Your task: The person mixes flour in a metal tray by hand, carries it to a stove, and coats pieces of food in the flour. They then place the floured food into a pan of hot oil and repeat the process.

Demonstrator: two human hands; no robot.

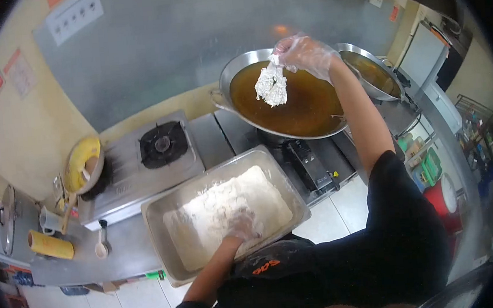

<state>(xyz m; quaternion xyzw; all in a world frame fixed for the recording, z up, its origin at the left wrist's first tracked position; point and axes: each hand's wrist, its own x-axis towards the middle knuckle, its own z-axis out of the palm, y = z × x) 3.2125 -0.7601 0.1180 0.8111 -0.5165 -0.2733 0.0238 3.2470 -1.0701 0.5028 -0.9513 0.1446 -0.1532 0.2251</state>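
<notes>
My right hand [306,55], in a clear plastic glove, is closed on a flour-coated piece of chicken [271,83], pinching its narrow top end. The piece hangs above a large two-handled wok [224,77] of brown oil [307,111]. Below and to the left, my left hand [244,223] is down in the white flour [261,193] of a deep metal pan [165,218]. Flour covers its fingers, and whether they grip anything is hidden. Lumpy flour lies just ahead of that hand.
A second wok of oil [370,75] stands to the right. On the left are a gas stove [163,144], a yellow-coated pan [87,152], a white spoon [101,246], a yellow roll [51,244] and a clear jug [49,220]. A red bucket [440,196] is at the lower right.
</notes>
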